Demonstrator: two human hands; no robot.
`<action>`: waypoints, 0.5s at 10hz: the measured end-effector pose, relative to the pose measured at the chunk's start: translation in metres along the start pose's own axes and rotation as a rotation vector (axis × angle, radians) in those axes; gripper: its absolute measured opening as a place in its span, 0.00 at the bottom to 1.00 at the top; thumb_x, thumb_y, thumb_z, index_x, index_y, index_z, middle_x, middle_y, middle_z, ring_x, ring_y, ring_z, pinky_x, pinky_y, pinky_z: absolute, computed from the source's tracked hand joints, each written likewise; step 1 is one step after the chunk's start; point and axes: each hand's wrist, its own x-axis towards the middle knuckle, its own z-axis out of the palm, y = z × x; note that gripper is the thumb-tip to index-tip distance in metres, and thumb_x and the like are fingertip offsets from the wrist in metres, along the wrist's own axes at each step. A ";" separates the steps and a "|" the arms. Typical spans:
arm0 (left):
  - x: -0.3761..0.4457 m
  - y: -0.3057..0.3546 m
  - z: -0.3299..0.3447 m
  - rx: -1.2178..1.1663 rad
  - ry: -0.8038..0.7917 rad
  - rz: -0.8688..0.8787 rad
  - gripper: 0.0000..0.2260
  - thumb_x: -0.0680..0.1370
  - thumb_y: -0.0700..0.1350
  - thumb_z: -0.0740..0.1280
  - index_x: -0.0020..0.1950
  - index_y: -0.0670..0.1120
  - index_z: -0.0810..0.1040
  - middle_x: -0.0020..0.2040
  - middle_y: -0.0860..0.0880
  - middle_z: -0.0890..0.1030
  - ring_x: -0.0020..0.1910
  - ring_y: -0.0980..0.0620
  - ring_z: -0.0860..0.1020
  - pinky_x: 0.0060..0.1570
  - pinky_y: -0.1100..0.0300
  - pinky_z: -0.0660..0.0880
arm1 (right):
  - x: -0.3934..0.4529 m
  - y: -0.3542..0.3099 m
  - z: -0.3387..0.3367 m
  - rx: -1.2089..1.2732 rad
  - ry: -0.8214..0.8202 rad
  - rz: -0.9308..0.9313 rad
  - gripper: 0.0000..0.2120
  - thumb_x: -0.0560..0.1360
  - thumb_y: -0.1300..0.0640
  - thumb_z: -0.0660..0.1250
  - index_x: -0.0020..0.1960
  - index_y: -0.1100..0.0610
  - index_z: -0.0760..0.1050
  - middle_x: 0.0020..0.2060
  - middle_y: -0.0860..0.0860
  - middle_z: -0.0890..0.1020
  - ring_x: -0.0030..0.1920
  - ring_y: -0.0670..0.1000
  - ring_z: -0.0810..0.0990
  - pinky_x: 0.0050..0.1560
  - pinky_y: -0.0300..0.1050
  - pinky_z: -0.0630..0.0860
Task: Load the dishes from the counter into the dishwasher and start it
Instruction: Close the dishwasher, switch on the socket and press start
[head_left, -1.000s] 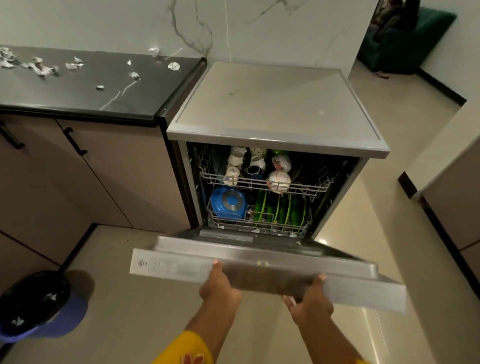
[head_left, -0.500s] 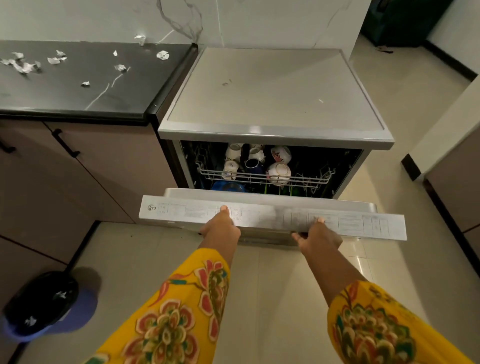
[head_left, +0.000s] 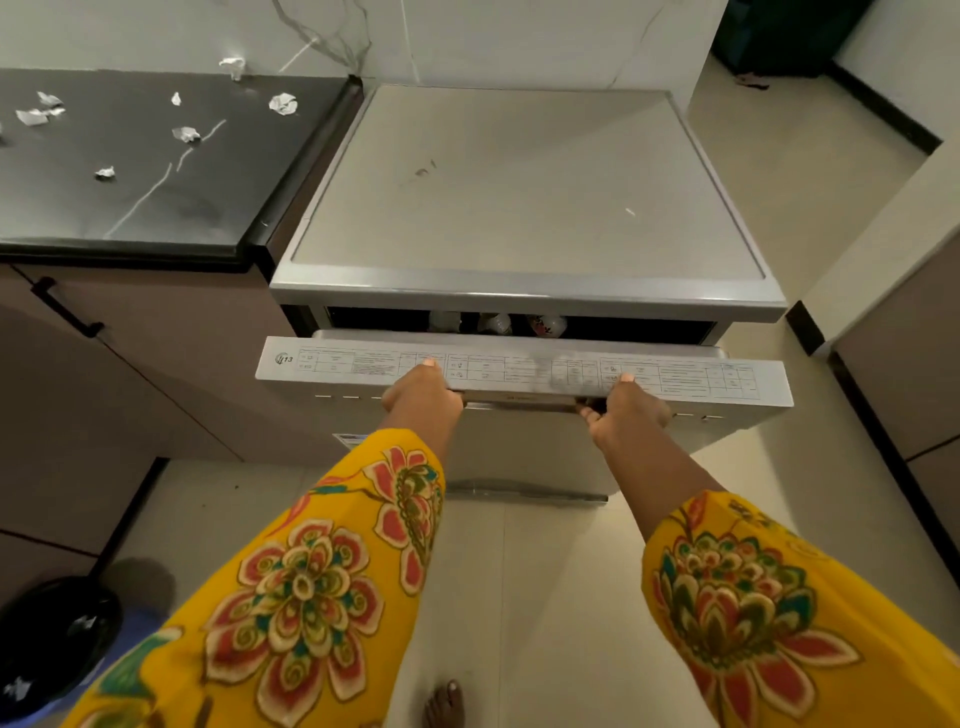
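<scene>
Both hands, the left hand (head_left: 423, 389) and the right hand (head_left: 626, 405), curl round the top edge of the dishwasher door (head_left: 524, 371), nearly shut under the dishwasher's grey top (head_left: 524, 197). It looks stiff, heavy and hinged; that edge seems the best hold. Cups (head_left: 496, 323) show through the gap.

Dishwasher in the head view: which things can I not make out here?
- Lower rack: hidden behind the nearly shut door.
- Cups: only their tops show in the gap.
- Door-edge print: too small to read.
- Fingers of left hand and right hand: curled under the door.
</scene>
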 end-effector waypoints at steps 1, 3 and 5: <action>0.009 0.007 -0.001 0.049 0.096 0.071 0.16 0.79 0.45 0.61 0.64 0.38 0.72 0.61 0.40 0.76 0.60 0.40 0.75 0.57 0.50 0.71 | 0.006 -0.010 0.014 -0.033 -0.009 0.030 0.08 0.78 0.61 0.64 0.52 0.59 0.65 0.50 0.58 0.72 0.59 0.61 0.76 0.58 0.60 0.76; 0.023 0.028 0.003 0.135 0.103 0.034 0.15 0.79 0.46 0.60 0.59 0.38 0.75 0.56 0.39 0.78 0.56 0.39 0.77 0.51 0.52 0.72 | 0.019 -0.026 0.037 -0.006 -0.018 0.066 0.13 0.77 0.65 0.63 0.60 0.60 0.66 0.62 0.62 0.69 0.63 0.63 0.72 0.60 0.60 0.75; 0.023 0.063 0.017 -0.677 0.325 -0.351 0.15 0.78 0.39 0.65 0.63 0.37 0.70 0.54 0.42 0.74 0.52 0.47 0.73 0.48 0.59 0.72 | 0.026 -0.030 0.057 0.013 0.021 0.021 0.18 0.79 0.64 0.61 0.68 0.62 0.64 0.63 0.63 0.69 0.63 0.63 0.72 0.59 0.61 0.75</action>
